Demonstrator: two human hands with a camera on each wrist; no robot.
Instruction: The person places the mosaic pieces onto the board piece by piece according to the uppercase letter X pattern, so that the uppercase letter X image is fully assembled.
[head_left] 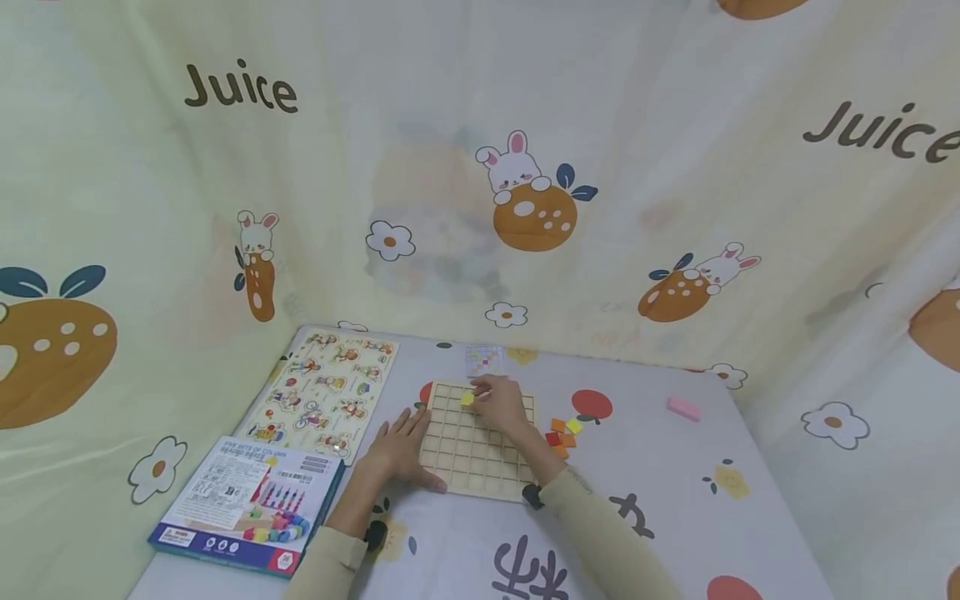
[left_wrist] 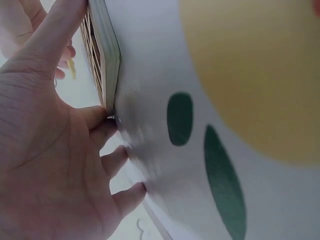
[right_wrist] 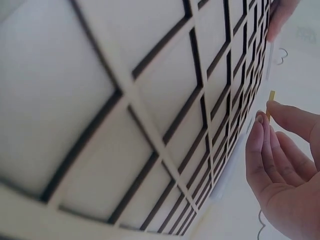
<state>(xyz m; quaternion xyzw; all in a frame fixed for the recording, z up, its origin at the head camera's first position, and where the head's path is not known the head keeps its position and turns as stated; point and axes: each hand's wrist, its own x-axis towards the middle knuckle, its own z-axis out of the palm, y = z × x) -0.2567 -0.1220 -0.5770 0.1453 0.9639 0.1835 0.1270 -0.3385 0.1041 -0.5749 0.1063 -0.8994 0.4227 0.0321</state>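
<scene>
A wooden grid board (head_left: pixel 471 454) with square cells lies flat on the table. My right hand (head_left: pixel 498 403) is over its far rows and pinches a small yellow square tile (head_left: pixel 468 398) between thumb and fingers. In the right wrist view the yellow tile (right_wrist: pixel 270 102) is seen edge-on at the fingertips. My left hand (head_left: pixel 400 451) lies along the board's left side with fingers spread, its thumb at the near corner. The left wrist view shows the left hand (left_wrist: pixel 60 145) against the board's edge (left_wrist: pixel 111 60), holding nothing.
Loose orange, red and yellow tiles (head_left: pixel 558 437) lie right of the board. Behind it is a patterned card (head_left: pixel 485 361). At the left are a picture puzzle board (head_left: pixel 330 383) and a bead-set box (head_left: pixel 247 504). A pink block (head_left: pixel 684 408) sits at the far right.
</scene>
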